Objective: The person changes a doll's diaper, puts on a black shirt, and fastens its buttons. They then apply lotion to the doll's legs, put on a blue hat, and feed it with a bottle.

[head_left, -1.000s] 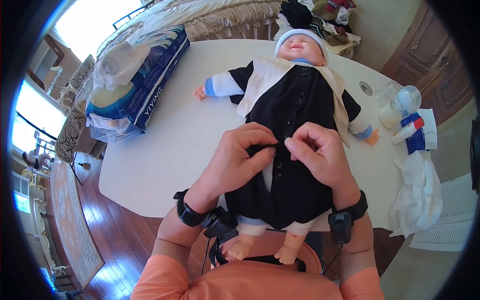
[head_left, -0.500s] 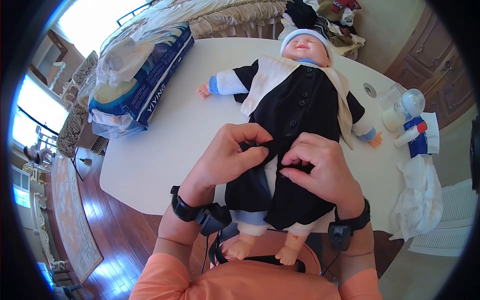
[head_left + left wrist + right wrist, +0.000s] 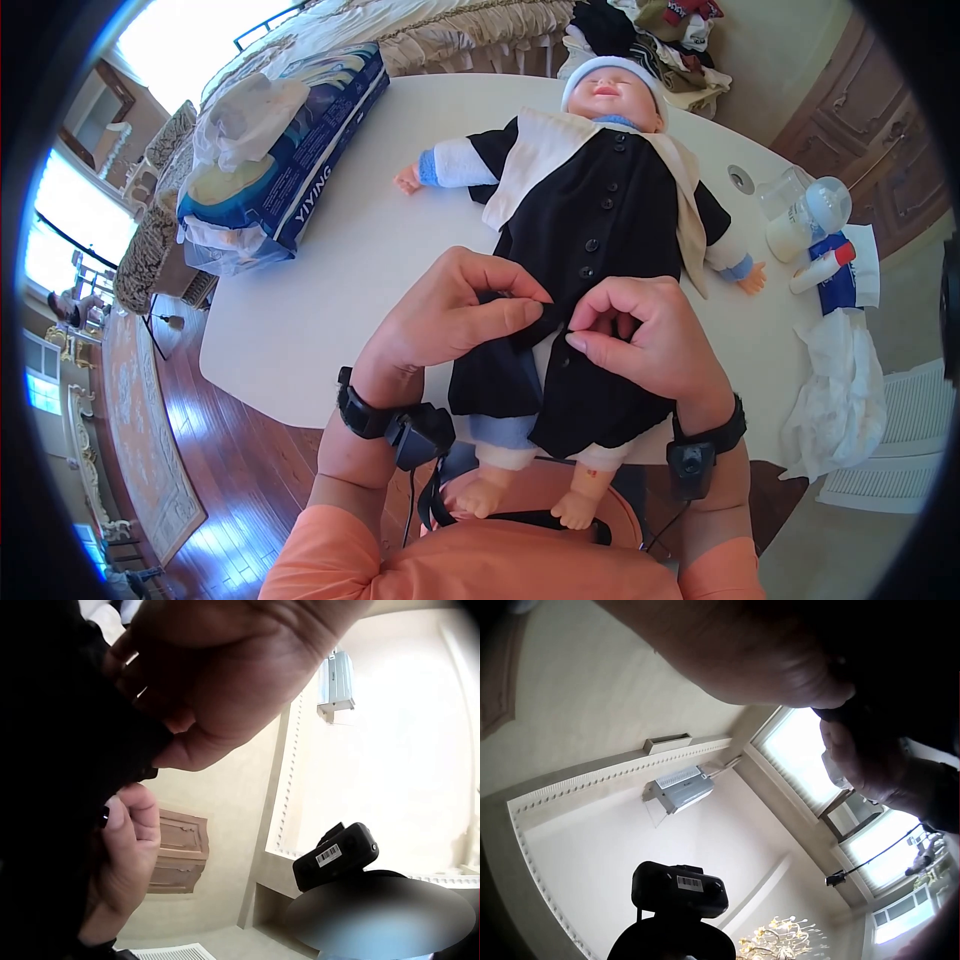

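A doll (image 3: 607, 95) in a pale cap lies on its back, its feet towards me. It wears a black coat (image 3: 555, 215) with a broad cream collar (image 3: 535, 160) and a row of dark buttons (image 3: 591, 245) down the front. My left hand (image 3: 455, 310) pinches one front edge of the coat between thumb and fingers. Close beside it, my right hand (image 3: 650, 335) pinches the opposite edge. A dark button (image 3: 103, 817) shows by the right thumb in the left wrist view. Below the hands the coat's front parts over white and blue clothing (image 3: 500, 430).
On the white table (image 3: 300, 350), a blue diaper pack (image 3: 290, 160) stands at the left. A baby bottle (image 3: 800, 225), a red-capped tube (image 3: 822, 268) and crumpled white plastic (image 3: 835, 390) are at the right edge. Behind the table are a bed and piled clothes (image 3: 650, 40).
My right hand has moved a little down the coat's front. The coat's lower edges have spread further apart, and more of the buttons show above my hands.
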`<action>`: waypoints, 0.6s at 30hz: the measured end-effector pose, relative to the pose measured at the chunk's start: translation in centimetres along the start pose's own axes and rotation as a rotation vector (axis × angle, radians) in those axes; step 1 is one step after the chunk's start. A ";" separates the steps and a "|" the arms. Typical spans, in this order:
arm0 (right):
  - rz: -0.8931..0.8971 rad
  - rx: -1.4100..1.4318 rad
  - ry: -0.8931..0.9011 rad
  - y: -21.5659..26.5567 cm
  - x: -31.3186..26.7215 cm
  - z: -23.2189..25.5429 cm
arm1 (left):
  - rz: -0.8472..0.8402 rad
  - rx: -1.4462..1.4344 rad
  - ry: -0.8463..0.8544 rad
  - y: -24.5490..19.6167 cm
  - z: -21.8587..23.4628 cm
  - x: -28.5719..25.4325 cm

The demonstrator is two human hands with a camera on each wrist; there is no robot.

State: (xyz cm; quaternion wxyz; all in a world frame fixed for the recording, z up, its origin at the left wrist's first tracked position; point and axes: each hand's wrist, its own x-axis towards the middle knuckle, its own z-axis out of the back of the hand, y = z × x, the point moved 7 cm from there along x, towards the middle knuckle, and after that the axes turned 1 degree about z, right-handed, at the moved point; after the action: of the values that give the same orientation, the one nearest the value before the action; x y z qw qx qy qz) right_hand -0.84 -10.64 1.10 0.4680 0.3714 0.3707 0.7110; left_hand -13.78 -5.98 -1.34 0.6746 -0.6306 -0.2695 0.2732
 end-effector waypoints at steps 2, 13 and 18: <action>-0.013 0.012 0.005 0.0 0.0 0.0 | 0.005 0.017 0.008 0.0 0.0 0.0; -0.056 0.102 -0.082 -0.3 -0.3 -0.3 | -0.059 0.098 -0.030 0.0 -0.8 -0.9; -0.098 0.154 -0.073 -0.6 -0.5 -0.4 | -0.104 0.121 -0.139 -0.1 -1.2 -1.9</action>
State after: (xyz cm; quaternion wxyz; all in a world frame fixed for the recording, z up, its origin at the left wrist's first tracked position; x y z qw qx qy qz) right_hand -0.77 -11.01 0.31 0.4854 0.4137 0.4246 0.6426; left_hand -14.26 -8.24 -1.31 0.7043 -0.5535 -0.3311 0.2967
